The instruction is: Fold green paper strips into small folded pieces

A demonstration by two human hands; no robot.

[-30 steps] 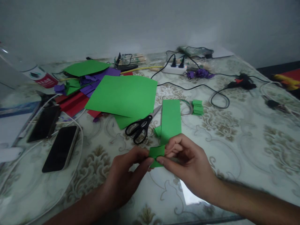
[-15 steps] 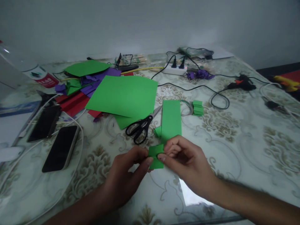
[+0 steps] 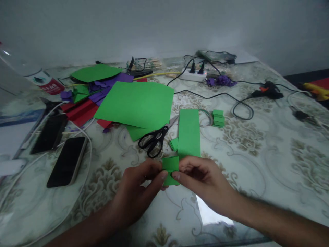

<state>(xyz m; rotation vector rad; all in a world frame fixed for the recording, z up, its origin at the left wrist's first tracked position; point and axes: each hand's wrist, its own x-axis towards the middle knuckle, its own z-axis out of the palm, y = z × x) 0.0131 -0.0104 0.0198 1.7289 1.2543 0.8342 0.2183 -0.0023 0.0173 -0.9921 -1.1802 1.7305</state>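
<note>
A small creased piece of green paper is held up between both hands. My left hand pinches its left edge, thumb in front. On the right edge my right hand grips it the same way, its fingers partly behind the paper. Just beyond lies a green paper strip, with a small folded green piece at its left side. Black-handled scissors rest left of the strip, blades slightly apart. Another folded green piece sits to the right, near a roll of clear tape.
Large green sheets lie beyond the scissors, with red paper and purple paper beside them. Two phones and white cables are at the left, near a bottle. A power strip and a glue gun stand farther back.
My right hand's fingers have shifted slightly down along the paper's right edge, and the paper's upper part shows flatter. Both hands keep their hold; the view has shifted a little.
</note>
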